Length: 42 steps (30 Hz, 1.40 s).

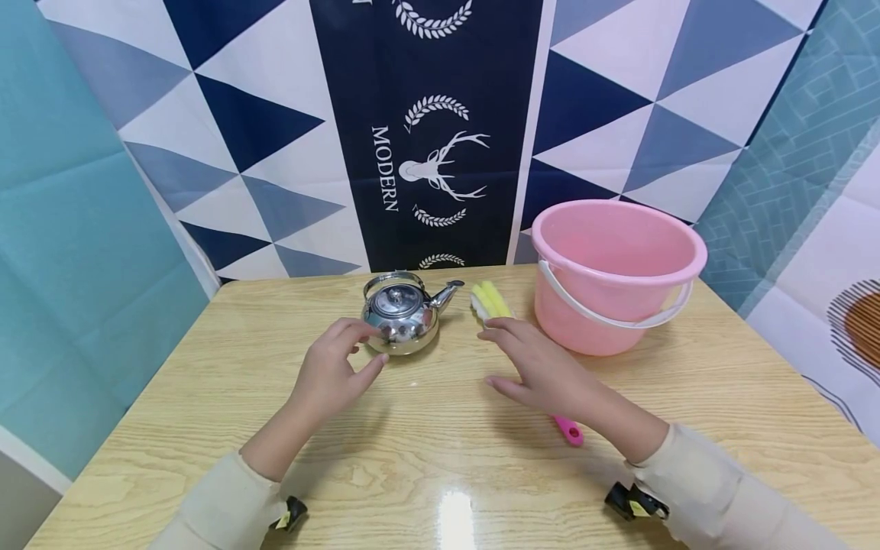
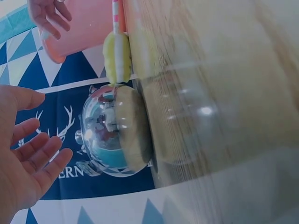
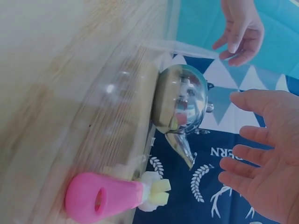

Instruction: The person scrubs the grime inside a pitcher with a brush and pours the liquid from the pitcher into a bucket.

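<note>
A shiny metal kettle (image 1: 402, 317) stands upright on the wooden table, its spout pointing right in the head view. My left hand (image 1: 337, 367) hovers near the kettle's left front, fingers loosely bent and holding nothing. Over the table to the right, my right hand (image 1: 539, 367) is also bare, with its fingers spread. Beneath it lies a sponge brush with a yellow and white head (image 1: 491, 300) and a pink handle (image 1: 569, 431); the hand covers its middle in the head view. In the right wrist view, the pink handle (image 3: 105, 196) is nearest the camera.
A pink bucket (image 1: 605, 328) with a white carrying handle stands at the back right, just beyond the right hand. Patterned cloth (image 1: 440, 229) hangs behind the table (image 1: 426, 458). Black straps (image 1: 635, 502) show at the wrists.
</note>
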{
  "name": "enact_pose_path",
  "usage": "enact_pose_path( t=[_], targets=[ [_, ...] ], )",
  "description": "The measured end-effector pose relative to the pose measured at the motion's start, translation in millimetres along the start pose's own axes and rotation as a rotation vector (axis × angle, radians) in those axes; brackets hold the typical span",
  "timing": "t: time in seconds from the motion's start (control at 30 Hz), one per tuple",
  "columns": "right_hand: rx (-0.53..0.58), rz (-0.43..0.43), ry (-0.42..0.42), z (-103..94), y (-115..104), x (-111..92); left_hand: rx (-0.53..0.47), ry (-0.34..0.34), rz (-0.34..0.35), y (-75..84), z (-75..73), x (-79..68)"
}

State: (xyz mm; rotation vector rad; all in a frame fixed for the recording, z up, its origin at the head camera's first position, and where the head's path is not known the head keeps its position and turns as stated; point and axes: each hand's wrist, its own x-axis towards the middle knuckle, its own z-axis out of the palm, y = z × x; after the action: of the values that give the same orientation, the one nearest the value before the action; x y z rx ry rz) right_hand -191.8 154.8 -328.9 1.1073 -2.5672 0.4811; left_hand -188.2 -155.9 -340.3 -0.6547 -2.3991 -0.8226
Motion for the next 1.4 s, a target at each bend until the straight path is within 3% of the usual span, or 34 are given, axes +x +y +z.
enact_pose_path(
  t=[0.43,0.7,1.03,1.27,1.4],
  targets=[
    [-0.005,-0.032,-0.004,-3.8,-5.3,13.6,-0.078,-0.043,-0.129,-5.8,2.4,0.3],
    [0.019,-0.04,0.0,-2.3,-6.0,17.8,-0.049,-0.098,-0.187,-8.7,4.8,1.7],
    [0.026,-0.044,0.022,-1.3,-7.6,21.5,-0.091,-0.161,-0.341,-7.2,10.0,4.5],
    [0.034,-0.054,0.027,-1.0,-8.8,27.1,-0.127,-0.165,-0.47,-5.6,11.6,9.8],
    [0.037,-0.054,0.022,-0.5,-8.1,30.6,-0.155,-0.151,-0.511,-7.0,12.5,12.9]
  ],
)
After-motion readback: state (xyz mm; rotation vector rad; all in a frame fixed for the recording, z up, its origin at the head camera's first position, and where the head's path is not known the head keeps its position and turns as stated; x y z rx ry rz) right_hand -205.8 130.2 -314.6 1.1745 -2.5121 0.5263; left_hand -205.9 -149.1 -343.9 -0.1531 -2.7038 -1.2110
